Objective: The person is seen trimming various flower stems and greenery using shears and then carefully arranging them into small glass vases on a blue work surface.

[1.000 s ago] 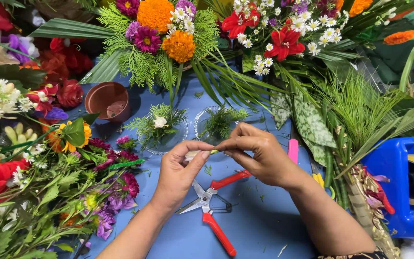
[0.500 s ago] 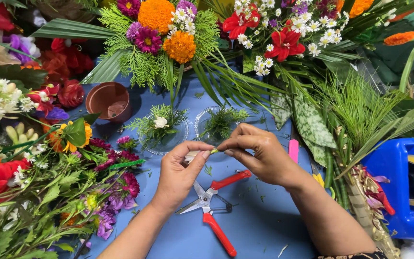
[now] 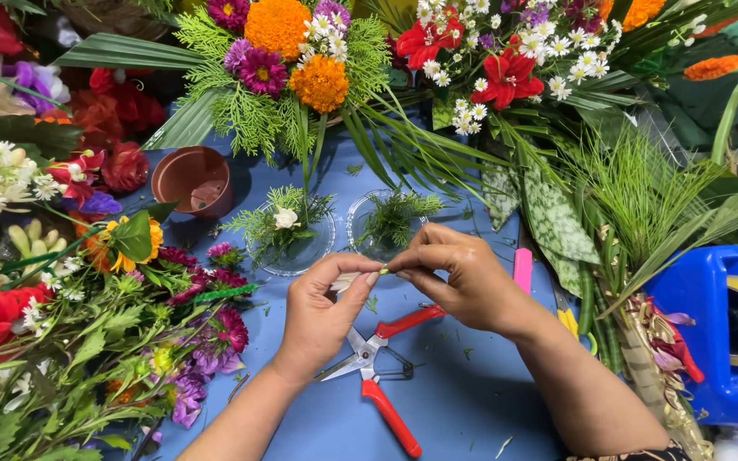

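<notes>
Head view, looking down on a blue table point(image 3: 471, 401) ringed with cut flowers. The left hand point(image 3: 322, 312) and the right hand point(image 3: 459, 277) meet at the middle of the picture, each closed in a fingertip pinch on the same small pale green stem piece point(image 3: 383, 273), which sits between the two hands just above the table surface. The piece is largely hidden by the fingers (its full length cannot be told).

Directly below the hands lie red-handled pruning shears point(image 3: 377, 376), blades partly open, flat on the table and touching neither hand. Just beyond the hands stand two clear shallow dishes: the left dish point(image 3: 288, 243) holds green sprigs and one small white flower; the right dish point(image 3: 390, 224) holds green sprigs only. An empty brown plastic pot point(image 3: 191, 179) lies tilted farther left. A pink-handled tool point(image 3: 523, 269) shows just beside the right wrist.

Compared with the frames of a second and half a second before, both hands keep the same pinch and nearly the same place; shears, dishes and pot have not moved.
</notes>
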